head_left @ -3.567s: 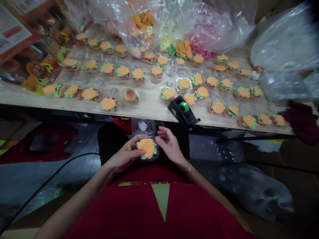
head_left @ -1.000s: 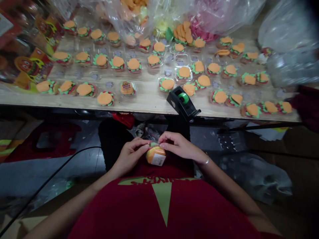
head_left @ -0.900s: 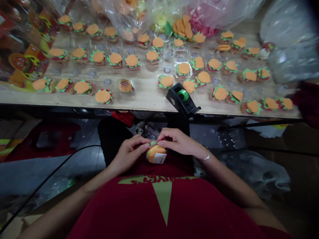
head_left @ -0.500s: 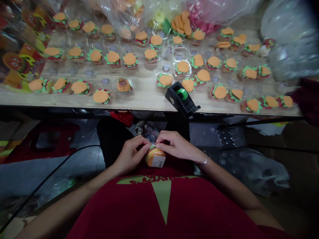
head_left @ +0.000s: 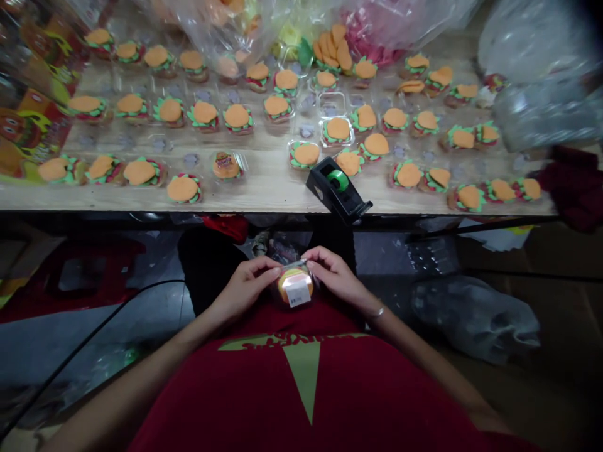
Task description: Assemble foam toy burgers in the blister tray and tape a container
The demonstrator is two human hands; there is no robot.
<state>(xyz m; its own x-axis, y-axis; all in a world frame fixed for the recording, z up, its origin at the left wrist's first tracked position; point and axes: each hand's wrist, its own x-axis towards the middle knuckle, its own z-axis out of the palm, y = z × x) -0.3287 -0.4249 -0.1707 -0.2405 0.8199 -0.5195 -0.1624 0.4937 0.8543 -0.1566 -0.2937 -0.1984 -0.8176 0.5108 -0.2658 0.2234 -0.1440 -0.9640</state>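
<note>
Between both hands, over my lap, is a clear plastic box (head_left: 296, 290) with a toy burger inside and a white barcode label on its face. My left hand (head_left: 248, 282) pinches the box's upper left edge between thumb and fingers. On the upper right edge, my right hand (head_left: 333, 274) grips in the same way. A black tape dispenser (head_left: 336, 188) with a green roll stands at the table's front edge, beyond my hands. One closed burger box (head_left: 227, 165) with a printed sticker sits to its left on the table.
Several rows of open clear boxes with toy burgers (head_left: 183, 188) cover the wooden table (head_left: 264, 194). At the back lie plastic bags and a pile of orange bun pieces (head_left: 333, 48). A red stool (head_left: 80, 270) and a black cable (head_left: 98, 323) are at the lower left.
The box in my hands has tilted, so its label now faces up more squarely and its top edge shows between my fingers. My hands have spread slightly apart. The view has shifted a little.
</note>
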